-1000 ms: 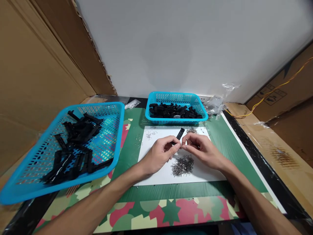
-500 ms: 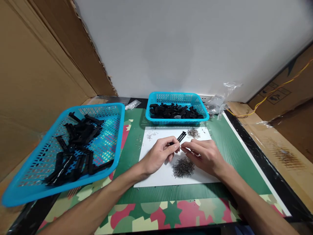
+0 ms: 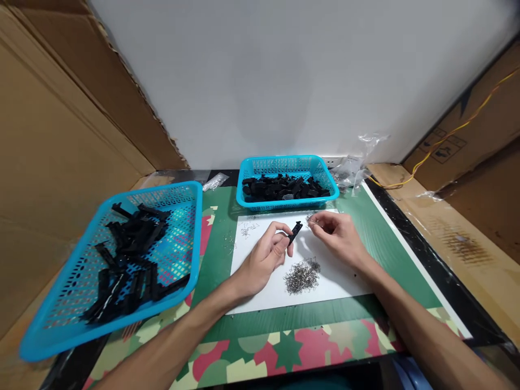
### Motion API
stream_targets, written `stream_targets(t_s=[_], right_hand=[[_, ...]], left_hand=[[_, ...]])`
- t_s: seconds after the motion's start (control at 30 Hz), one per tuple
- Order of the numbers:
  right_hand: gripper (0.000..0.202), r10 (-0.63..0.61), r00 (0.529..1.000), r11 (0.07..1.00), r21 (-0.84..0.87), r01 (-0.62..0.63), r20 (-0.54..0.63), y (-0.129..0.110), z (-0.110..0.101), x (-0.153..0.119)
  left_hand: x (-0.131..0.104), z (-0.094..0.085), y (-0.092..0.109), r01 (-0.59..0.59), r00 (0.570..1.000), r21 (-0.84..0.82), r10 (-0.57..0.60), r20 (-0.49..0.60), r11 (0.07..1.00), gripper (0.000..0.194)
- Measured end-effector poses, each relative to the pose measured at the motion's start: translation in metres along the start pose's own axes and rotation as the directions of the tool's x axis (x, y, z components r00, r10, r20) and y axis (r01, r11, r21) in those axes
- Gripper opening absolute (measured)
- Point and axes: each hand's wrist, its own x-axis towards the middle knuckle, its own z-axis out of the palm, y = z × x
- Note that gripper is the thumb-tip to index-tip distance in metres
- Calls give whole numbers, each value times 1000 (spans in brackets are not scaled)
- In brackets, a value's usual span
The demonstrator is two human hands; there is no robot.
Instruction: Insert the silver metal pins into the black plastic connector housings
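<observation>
My left hand (image 3: 262,260) is closed around a narrow black plastic part (image 3: 296,229), whose far end sticks out past the fingers. Over the far pile of small metal pieces (image 3: 310,219), my right hand (image 3: 339,236) has its thumb and fingertips pinched together. Whatever sits in that pinch is too small to make out. A larger heap of small bent metal pieces, like springs or clips (image 3: 301,276), lies between the hands, nearer to me. Both heaps rest on a white sheet (image 3: 258,300).
At left stands a large blue basket (image 3: 198,233) with long black parts (image 3: 138,233). A smaller blue basket (image 3: 287,205) at the back holds many black pieces. Loose metal bits (image 3: 246,230) lie on the sheet's left; a clear plastic bag (image 3: 350,170) sits by the wall.
My right hand has moved away from the black part, forward to the far metal pile. My left hand has turned the part slightly and shifted a little left. The view has tilted a bit.
</observation>
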Motion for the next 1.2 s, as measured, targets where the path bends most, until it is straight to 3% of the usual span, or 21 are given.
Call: stream_targets(t_s=[0.43, 0.63, 0.8, 0.97, 1.2], right_hand=[[12, -96, 995, 966, -243, 86, -28, 6, 10, -8], [14, -72, 993, 987, -149, 58, -90, 0, 8, -9], [16, -41, 999, 986, -165, 38, -14, 6, 7, -5], [13, -120, 993, 949, -295, 112, -6, 12, 10, -6], [12, -202, 979, 919, -349, 182, -24, 11, 15, -10]], left_hand=[[-4, 5, 7, -3, 1000, 92, 2, 12, 996, 29], [-5, 9, 10, -2, 1000, 132, 2, -1, 991, 32], [-6, 7, 11, -13, 1000, 152, 10, 20, 988, 31], [-6, 8, 11, -18, 1000, 193, 15, 18, 981, 29], [-5, 10, 9, -22, 1000, 140, 23, -5, 990, 33]])
